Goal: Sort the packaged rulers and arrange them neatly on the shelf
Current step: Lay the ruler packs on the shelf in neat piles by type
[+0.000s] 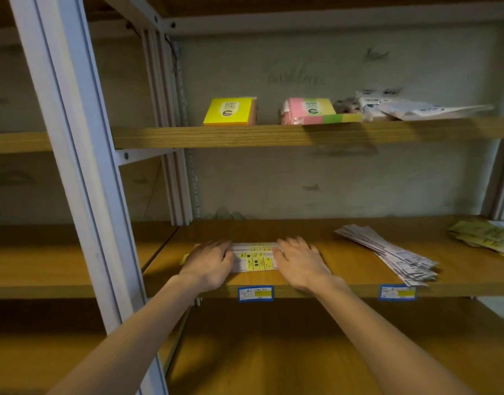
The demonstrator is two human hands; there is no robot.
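Wooden shelf [344, 269] carries your two hands flat on a stack of packaged rulers [255, 258]. Your left hand [209, 262] covers its left end, your right hand [300, 260] its right end, fingers straight and slightly spread, pressing down rather than gripping. Right of your right fingers, well apart, lies a fanned pile of white ruler packs [387, 252]. Beyond your fingertips, on the board above, sits a yellow box [229, 112].

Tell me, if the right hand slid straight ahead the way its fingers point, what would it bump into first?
Probably nothing soon: beyond the right hand lies bare shelf board, then the back wall. Depth is hard to judge.
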